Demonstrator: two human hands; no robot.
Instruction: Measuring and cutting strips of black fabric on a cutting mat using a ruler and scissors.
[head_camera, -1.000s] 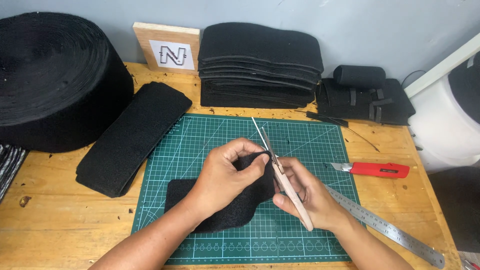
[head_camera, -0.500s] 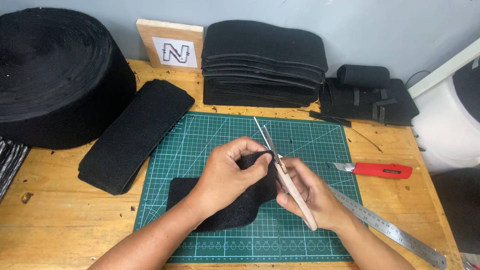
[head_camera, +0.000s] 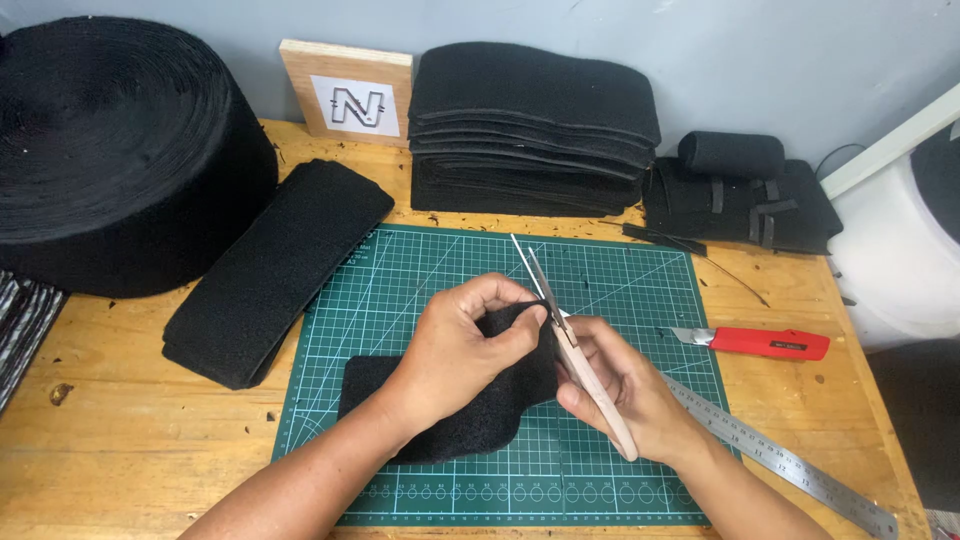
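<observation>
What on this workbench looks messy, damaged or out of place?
Little stands out. A thin black strip trails loose across the wooden table near the stacked black pieces, and a small dark mark mars the table's left edge. The rest looks tidy.

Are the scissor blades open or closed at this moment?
Slightly open. The scissors in the right hand show two thin blade tips parted in a narrow V above the black felt piece pinched by the left hand.

black felt piece (head_camera: 470, 410), green gridded cutting mat (head_camera: 420, 280), red utility knife (head_camera: 765, 343)
</observation>
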